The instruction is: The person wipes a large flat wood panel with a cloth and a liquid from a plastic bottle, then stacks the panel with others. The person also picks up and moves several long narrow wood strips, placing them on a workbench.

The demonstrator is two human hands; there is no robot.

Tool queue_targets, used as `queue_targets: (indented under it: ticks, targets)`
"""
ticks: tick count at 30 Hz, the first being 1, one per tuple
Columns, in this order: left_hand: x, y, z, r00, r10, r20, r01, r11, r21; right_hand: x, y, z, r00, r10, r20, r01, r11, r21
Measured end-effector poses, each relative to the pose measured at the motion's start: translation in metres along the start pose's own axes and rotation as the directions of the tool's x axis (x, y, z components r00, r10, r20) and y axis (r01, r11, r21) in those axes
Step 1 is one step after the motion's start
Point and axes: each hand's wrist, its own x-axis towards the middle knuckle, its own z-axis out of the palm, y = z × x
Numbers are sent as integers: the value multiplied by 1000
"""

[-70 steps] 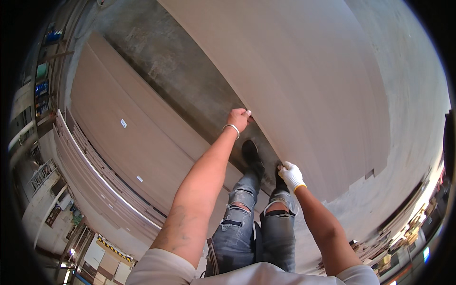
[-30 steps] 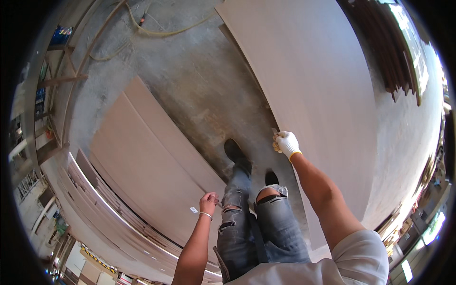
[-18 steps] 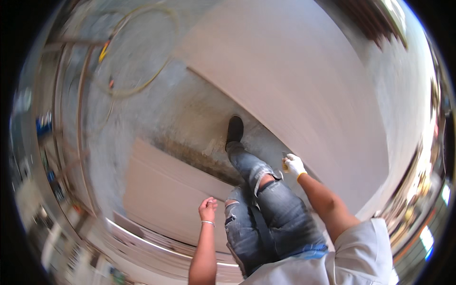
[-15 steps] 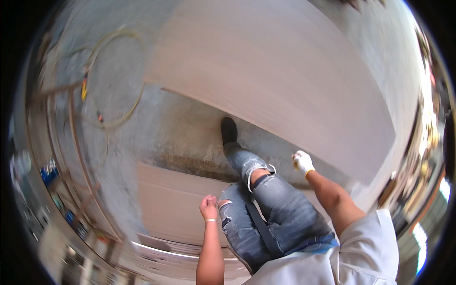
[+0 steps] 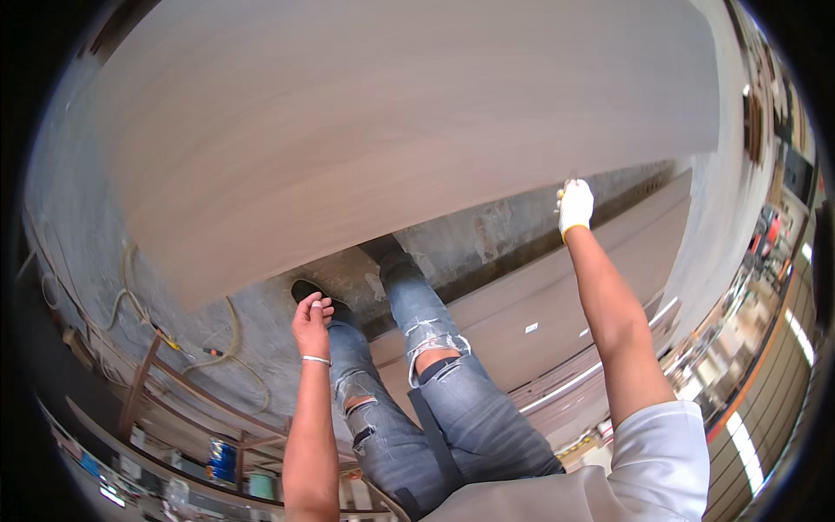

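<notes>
A large, flat, brownish board fills the upper part of the view, its near edge running slantwise just past my feet. My right hand, in a white glove with a yellow cuff, is close to that edge with its fingers curled. Whatever may be in those fingers is too small to make out. My left hand, bare with a light band at the wrist, hangs over my dark shoe. Its fingers are loosely bent and apart, with nothing in them. The left hand is short of the board.
More brownish boards lie stacked behind my legs, on the right. A yellowish hose winds over the grey concrete floor at left. Nearby stands a brown metal frame, with a blue cylindrical container beyond it.
My view has turned, and the board's near edge now slants the other way. My right hand has reached farther forward, nearer the edge. The left hand has moved left and forward.
</notes>
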Motion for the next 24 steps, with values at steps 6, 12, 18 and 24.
queue_targets:
  ticks: [6, 12, 18, 24]
  targets:
    - [-13, -21, 15, 970, 22, 242, -99, 946, 309, 37, 10, -27, 973, -231, -17, 229, 971, -68]
    - [-64, -41, -29, 939, 56, 340, -322, 498, 805, 31, 5, -20, 913, -407, -39, 285, 702, -652]
    - [-104, -24, -59, 926, 109, 361, -376, 212, 902, -30, 6, 20, 941, -333, 64, 261, 593, -762]
    - [-104, -19, -55, 940, 70, 333, -340, 115, 934, -105, 1, 64, 913, -348, 214, 389, 581, -715]
